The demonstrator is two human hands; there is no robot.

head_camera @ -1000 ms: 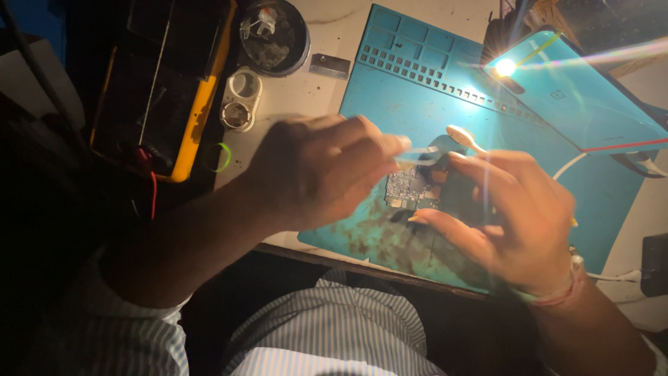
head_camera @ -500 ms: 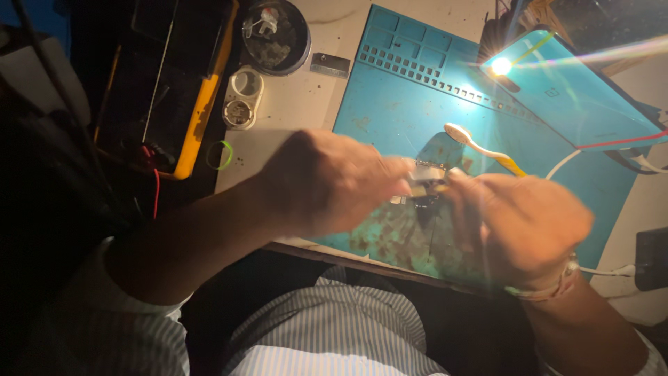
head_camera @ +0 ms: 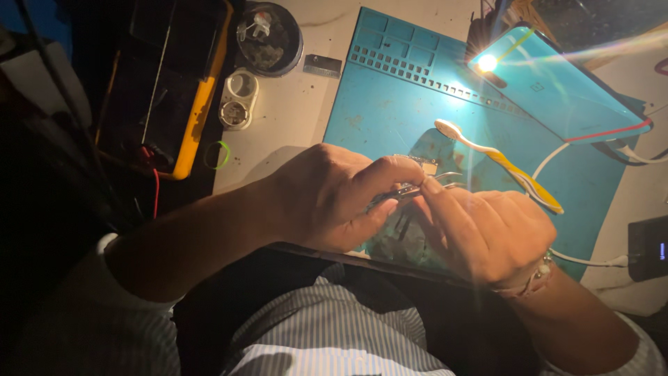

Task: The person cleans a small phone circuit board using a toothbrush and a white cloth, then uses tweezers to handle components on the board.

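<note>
My left hand [head_camera: 334, 198] is closed around thin metal tweezers [head_camera: 410, 189], whose tips point right above the blue work mat [head_camera: 390, 104]. My right hand [head_camera: 490, 233] meets it fingertip to fingertip, with thumb and forefinger pinched at a small circuit board [head_camera: 426, 166] beside the tweezer tips. Most of the board is hidden by my fingers. Both hands hover over the stained near part of the mat, close to my striped shirt.
A white and yellow toothbrush [head_camera: 501, 157] lies on the mat just beyond my right hand. A phone [head_camera: 563, 90] with its lamp lit leans at the back right. A yellow-edged meter [head_camera: 174, 76], a round tin [head_camera: 268, 35], a white two-cup holder [head_camera: 236, 101] and white cables [head_camera: 584, 261] surround the mat.
My hands have come together. The right hand's spread fingers have closed onto the board, and the left hand has brought the tweezers in against it.
</note>
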